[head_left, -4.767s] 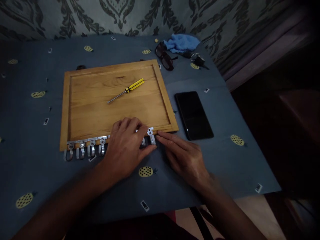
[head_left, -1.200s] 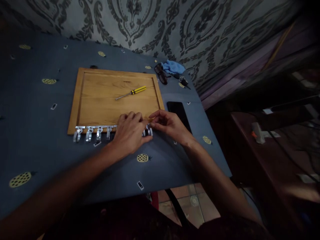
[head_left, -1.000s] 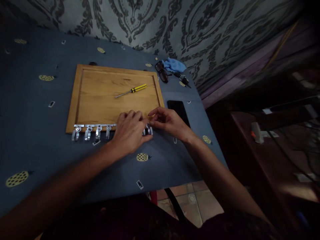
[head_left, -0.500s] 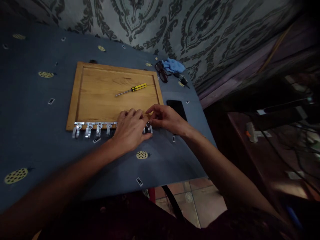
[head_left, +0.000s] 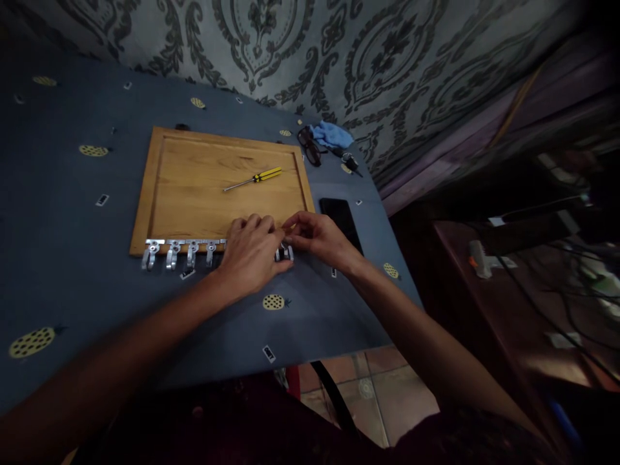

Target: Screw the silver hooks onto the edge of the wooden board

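A wooden board (head_left: 208, 206) with a raised frame lies flat on a blue bench (head_left: 62, 213) printed with pineapples. A row of metal hooks (head_left: 193, 248) runs along the board's near edge, the curved ends sticking out past it. Four show plainly on the left; others peek out beside the hands on the right.

The left hand (head_left: 250, 253) is draped over the middle of the row, fingers bent onto the board, thumb on the near side; whether it grips or just steadies cannot be told. The right hand (head_left: 317, 235) has thumb and fingertips brought together at the row's right end; anything pinched there is too small to make out.

The hooks appear lined up, so placing looks done, while fastening seems unfinished at the right end. Screw heads are too small to confirm. A yellow-handled screwdriver (head_left: 268, 174) lies on the board, out of both hands.

The widest stretch of bench is to the left. Rightward is tighter: a phone (head_left: 343, 219) lies just beside the board, with the bench's slanting right edge beyond. Sunglasses (head_left: 310, 147), a blue cloth (head_left: 333, 134) and keys (head_left: 349, 161) sit at the far right, near the patterned wall (head_left: 290, 45).
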`<action>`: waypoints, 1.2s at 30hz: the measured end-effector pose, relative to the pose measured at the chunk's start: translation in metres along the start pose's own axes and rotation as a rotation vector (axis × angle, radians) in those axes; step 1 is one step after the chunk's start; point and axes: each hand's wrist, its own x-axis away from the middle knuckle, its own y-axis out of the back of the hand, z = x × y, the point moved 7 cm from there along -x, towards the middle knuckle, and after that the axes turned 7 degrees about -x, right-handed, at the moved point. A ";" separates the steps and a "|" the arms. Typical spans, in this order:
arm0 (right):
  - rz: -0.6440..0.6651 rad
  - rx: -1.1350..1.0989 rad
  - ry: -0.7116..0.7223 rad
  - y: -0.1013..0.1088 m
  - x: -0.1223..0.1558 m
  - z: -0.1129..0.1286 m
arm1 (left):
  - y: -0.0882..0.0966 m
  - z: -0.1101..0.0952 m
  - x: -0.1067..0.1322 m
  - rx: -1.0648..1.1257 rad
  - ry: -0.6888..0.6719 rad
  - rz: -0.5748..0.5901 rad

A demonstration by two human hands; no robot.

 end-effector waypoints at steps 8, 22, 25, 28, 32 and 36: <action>-0.055 -0.113 -0.007 0.004 0.008 -0.005 | 0.000 0.000 0.000 -0.004 0.000 -0.023; -0.299 0.359 -0.100 0.035 -0.098 0.017 | 0.004 -0.001 -0.001 0.015 0.027 0.013; -0.350 0.468 -0.133 0.034 -0.121 0.026 | 0.005 -0.001 -0.001 0.018 0.035 0.027; -0.385 0.536 -0.158 0.030 -0.136 0.035 | 0.006 -0.001 -0.001 0.017 0.026 0.023; -0.370 0.573 -0.155 0.020 -0.148 0.039 | 0.006 -0.001 0.000 -0.004 0.015 0.015; -0.385 0.540 -0.109 0.017 -0.154 0.038 | 0.005 0.000 -0.001 -0.013 0.008 0.009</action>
